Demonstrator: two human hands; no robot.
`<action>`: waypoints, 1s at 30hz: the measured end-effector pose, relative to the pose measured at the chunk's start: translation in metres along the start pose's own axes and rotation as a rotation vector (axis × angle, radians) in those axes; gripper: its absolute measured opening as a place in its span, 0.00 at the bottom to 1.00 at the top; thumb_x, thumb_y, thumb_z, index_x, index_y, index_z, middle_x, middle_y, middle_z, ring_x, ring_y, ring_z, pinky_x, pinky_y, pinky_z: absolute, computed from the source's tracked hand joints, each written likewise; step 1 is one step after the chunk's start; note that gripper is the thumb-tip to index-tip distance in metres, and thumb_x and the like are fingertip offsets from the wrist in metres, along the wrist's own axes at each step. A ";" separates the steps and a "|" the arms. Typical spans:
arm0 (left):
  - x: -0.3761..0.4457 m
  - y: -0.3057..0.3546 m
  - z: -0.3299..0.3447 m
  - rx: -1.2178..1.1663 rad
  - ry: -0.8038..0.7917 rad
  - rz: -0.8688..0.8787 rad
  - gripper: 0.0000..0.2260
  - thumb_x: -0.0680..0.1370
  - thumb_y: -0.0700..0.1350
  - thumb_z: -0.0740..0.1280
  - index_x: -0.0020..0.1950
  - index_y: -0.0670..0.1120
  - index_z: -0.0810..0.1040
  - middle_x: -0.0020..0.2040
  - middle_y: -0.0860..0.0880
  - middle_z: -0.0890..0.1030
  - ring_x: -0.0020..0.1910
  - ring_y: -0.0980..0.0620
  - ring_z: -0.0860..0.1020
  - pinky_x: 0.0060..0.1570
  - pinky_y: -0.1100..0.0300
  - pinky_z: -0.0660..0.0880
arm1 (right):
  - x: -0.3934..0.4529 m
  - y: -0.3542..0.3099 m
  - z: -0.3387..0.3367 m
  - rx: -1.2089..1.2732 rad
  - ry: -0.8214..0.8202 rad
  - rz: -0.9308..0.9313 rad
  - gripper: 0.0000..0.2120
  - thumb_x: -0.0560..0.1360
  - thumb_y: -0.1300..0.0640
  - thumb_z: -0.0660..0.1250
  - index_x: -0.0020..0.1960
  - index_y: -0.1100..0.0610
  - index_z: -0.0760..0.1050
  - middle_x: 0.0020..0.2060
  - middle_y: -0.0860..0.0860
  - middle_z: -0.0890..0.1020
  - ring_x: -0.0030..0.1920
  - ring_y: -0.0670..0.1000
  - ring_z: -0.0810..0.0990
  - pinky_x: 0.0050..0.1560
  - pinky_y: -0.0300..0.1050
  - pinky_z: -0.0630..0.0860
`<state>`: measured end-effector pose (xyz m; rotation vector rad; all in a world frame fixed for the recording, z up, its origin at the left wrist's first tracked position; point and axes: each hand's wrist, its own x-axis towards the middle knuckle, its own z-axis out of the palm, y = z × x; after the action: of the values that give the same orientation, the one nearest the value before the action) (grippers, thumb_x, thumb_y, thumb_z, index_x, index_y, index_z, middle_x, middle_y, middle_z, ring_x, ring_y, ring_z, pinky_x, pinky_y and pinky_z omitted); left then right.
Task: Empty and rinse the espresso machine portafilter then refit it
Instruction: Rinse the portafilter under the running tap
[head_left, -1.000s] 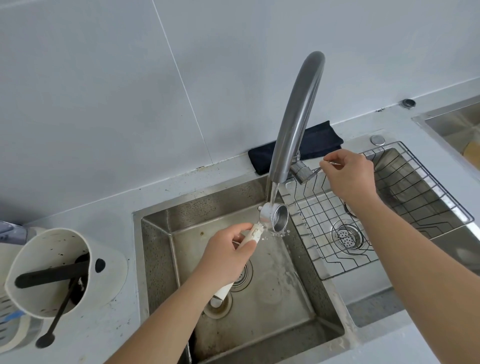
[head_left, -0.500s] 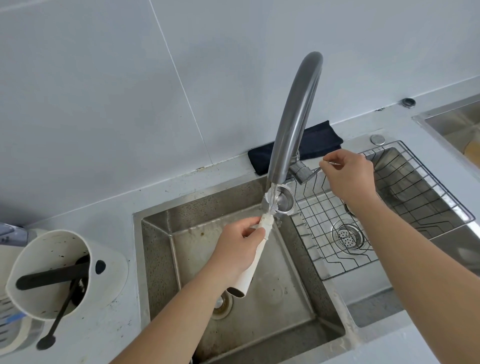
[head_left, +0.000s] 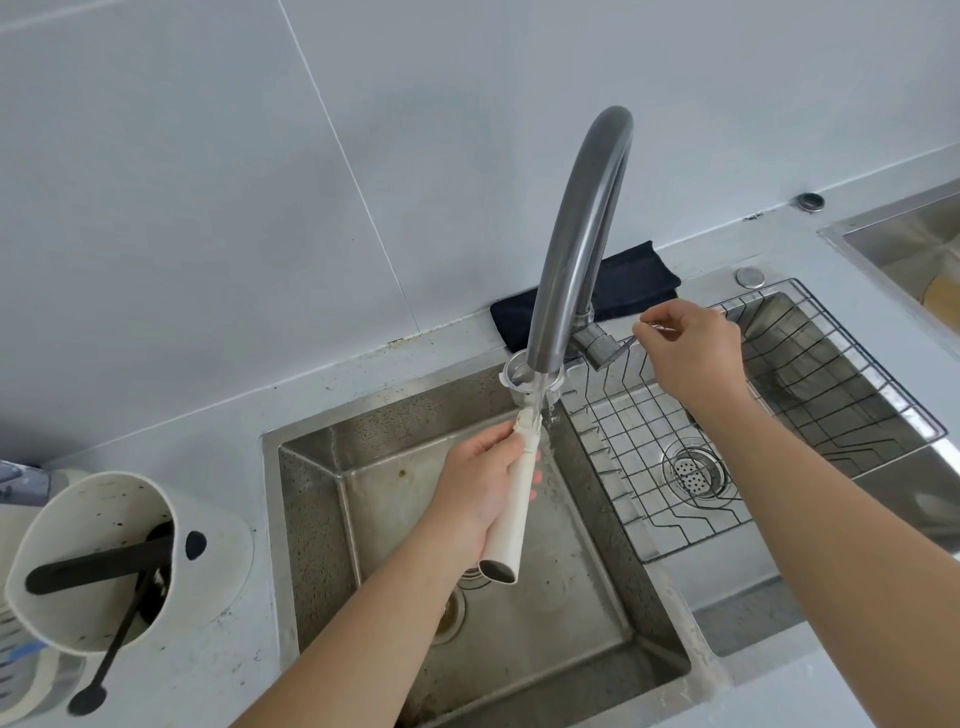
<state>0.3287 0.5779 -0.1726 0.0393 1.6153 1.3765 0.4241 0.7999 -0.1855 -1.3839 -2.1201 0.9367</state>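
My left hand (head_left: 480, 486) grips the cream handle of the portafilter (head_left: 511, 512) over the left sink basin (head_left: 415, 488). Its metal basket end (head_left: 514, 375) points up and sits right under the spout of the tall grey tap (head_left: 571, 249), partly hidden behind the spout. Water runs down past the handle. My right hand (head_left: 693, 351) pinches the thin tap lever (head_left: 623, 345) beside the tap's base.
A wire rack (head_left: 779, 415) fills the right basin, with a strainer drain (head_left: 693, 473) beneath it. A folded black cloth (head_left: 628, 283) lies behind the tap. At the left a white knock box (head_left: 104, 561) holds a black bar and a long black spoon. Another sink's corner (head_left: 904, 244) shows at far right.
My left hand has turned the portafilter upright, lifting the basket from below the spout's left side to directly beneath it. The handle's end now points toward me. My right hand stays on the lever.
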 end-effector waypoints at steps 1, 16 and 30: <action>0.000 0.000 -0.001 -0.017 0.004 -0.007 0.07 0.79 0.40 0.66 0.51 0.48 0.83 0.41 0.44 0.84 0.35 0.48 0.80 0.34 0.58 0.77 | 0.000 0.000 0.000 0.000 0.000 -0.001 0.06 0.77 0.54 0.68 0.50 0.54 0.82 0.44 0.49 0.84 0.44 0.48 0.81 0.47 0.44 0.78; -0.001 -0.006 -0.007 -0.062 0.034 -0.053 0.05 0.79 0.41 0.66 0.50 0.45 0.83 0.39 0.42 0.82 0.32 0.47 0.79 0.33 0.57 0.76 | -0.002 -0.003 -0.002 0.010 -0.001 0.010 0.04 0.77 0.55 0.69 0.49 0.53 0.82 0.43 0.48 0.83 0.44 0.47 0.80 0.49 0.48 0.81; -0.031 -0.034 -0.030 0.153 -0.038 -0.064 0.09 0.77 0.43 0.68 0.47 0.56 0.86 0.40 0.46 0.82 0.34 0.49 0.80 0.36 0.55 0.76 | -0.001 -0.002 -0.001 0.009 -0.010 0.026 0.05 0.77 0.54 0.69 0.50 0.52 0.82 0.43 0.49 0.83 0.40 0.46 0.79 0.47 0.50 0.82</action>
<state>0.3428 0.5256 -0.1829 0.1034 1.6727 1.1952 0.4239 0.7991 -0.1833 -1.4080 -2.1070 0.9641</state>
